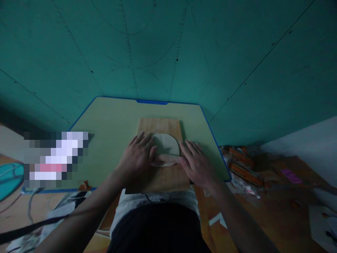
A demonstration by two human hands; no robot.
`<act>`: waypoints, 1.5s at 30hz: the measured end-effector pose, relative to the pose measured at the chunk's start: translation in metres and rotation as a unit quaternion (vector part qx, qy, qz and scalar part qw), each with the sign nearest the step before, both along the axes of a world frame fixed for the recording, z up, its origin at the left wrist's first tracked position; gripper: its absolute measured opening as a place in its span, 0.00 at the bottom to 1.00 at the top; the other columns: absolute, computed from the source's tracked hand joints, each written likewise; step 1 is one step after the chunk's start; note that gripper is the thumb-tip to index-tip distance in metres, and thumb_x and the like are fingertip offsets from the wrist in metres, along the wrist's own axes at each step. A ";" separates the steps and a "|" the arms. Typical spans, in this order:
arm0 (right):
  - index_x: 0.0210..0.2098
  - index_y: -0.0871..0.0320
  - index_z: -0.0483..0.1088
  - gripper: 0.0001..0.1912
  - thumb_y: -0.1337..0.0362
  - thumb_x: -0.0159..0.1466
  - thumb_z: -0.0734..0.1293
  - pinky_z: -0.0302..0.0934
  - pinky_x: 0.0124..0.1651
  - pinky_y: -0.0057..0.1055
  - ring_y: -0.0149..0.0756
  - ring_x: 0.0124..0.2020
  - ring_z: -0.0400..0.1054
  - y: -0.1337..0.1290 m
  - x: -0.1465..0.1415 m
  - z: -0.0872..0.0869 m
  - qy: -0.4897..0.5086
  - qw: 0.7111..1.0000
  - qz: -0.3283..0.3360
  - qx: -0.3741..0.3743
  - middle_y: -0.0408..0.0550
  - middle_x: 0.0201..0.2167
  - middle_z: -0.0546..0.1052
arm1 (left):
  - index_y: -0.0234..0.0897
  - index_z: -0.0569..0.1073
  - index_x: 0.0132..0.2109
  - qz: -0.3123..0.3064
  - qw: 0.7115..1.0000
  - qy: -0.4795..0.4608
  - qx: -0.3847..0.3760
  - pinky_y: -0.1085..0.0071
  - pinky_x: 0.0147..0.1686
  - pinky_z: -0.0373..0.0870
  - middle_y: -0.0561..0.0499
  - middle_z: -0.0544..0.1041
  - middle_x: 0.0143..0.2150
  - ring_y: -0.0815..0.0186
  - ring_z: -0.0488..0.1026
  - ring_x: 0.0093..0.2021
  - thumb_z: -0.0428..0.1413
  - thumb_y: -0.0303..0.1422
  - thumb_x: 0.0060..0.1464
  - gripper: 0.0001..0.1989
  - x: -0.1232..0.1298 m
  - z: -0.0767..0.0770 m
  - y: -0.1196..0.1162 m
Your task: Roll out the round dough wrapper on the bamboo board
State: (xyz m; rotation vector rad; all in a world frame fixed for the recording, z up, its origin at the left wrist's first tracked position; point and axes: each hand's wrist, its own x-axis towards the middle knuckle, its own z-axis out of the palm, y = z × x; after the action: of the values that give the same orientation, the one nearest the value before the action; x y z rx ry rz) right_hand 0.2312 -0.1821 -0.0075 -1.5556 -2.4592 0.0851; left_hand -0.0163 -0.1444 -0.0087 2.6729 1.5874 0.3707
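A flat, pale sheet of dough (165,142) with a rounded far edge lies on a wooden cutting board (159,181). Across its near part rests a slim rolling pin (168,158), its ends hidden under my hands. My left hand (139,153) lies palm down over the pin's left end, fingers stretched forward beside the dough. On the other side, my right hand (197,161) presses palm down on the right end, its fingers straight and slightly apart. Neither hand's fingers are wrapped round the pin.
The board sits on a pale green tabletop (110,123) with blue edging, against a green wall (158,45). A pixelated object (56,156) stands at its left. Tools and plastic packaging (244,168) lie right of the table. A metal handle (158,200) shows at the board's near edge.
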 end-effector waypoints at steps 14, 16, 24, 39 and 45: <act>0.66 0.63 0.63 0.27 0.57 0.72 0.56 0.50 0.71 0.54 0.51 0.69 0.56 -0.018 -0.001 -0.005 0.002 0.999 0.010 0.033 0.60 0.68 0.64 | 0.31 0.63 0.66 -0.002 0.996 0.027 0.081 0.42 0.63 0.63 0.33 0.66 0.68 0.42 0.58 0.71 0.45 0.42 0.67 0.27 -0.010 -0.017 -0.061; 0.64 0.64 0.65 0.26 0.57 0.72 0.56 0.51 0.70 0.54 0.52 0.69 0.57 -0.003 -0.004 -0.004 0.002 0.999 0.003 0.046 0.61 0.67 0.65 | 0.32 0.63 0.66 0.004 0.996 0.029 0.085 0.42 0.63 0.63 0.34 0.65 0.69 0.42 0.57 0.71 0.45 0.42 0.67 0.27 -0.009 -0.016 -0.056; 0.64 0.64 0.66 0.26 0.57 0.73 0.56 0.52 0.69 0.53 0.53 0.67 0.60 0.024 -0.020 0.004 -0.011 1.000 -0.005 0.025 0.63 0.65 0.67 | 0.29 0.55 0.71 0.041 0.994 0.003 0.106 0.43 0.61 0.66 0.32 0.66 0.68 0.42 0.58 0.71 0.44 0.47 0.67 0.34 -0.014 -0.029 -0.069; 0.41 0.59 0.75 0.16 0.68 0.70 0.56 0.59 0.52 0.37 0.43 0.47 0.69 0.152 -0.068 0.010 0.030 0.998 -0.002 0.051 0.54 0.44 0.78 | 0.34 0.75 0.51 0.145 0.984 -0.085 0.051 0.53 0.57 0.72 0.36 0.77 0.55 0.50 0.73 0.58 0.41 0.45 0.68 0.24 -0.025 -0.006 0.042; 0.42 0.58 0.74 0.15 0.69 0.71 0.56 0.60 0.50 0.37 0.42 0.47 0.70 0.131 -0.068 0.009 0.040 0.998 0.004 0.047 0.54 0.45 0.78 | 0.37 0.73 0.50 0.099 0.992 -0.074 0.004 0.55 0.53 0.73 0.41 0.78 0.48 0.55 0.74 0.52 0.40 0.40 0.69 0.19 -0.025 -0.009 0.032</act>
State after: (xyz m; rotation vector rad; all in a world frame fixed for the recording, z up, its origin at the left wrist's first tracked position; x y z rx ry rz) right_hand 0.1633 -0.0509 0.0016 -1.4754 -2.3720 0.0306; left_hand -0.0414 -0.1125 -0.0180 2.4329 1.8123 0.5657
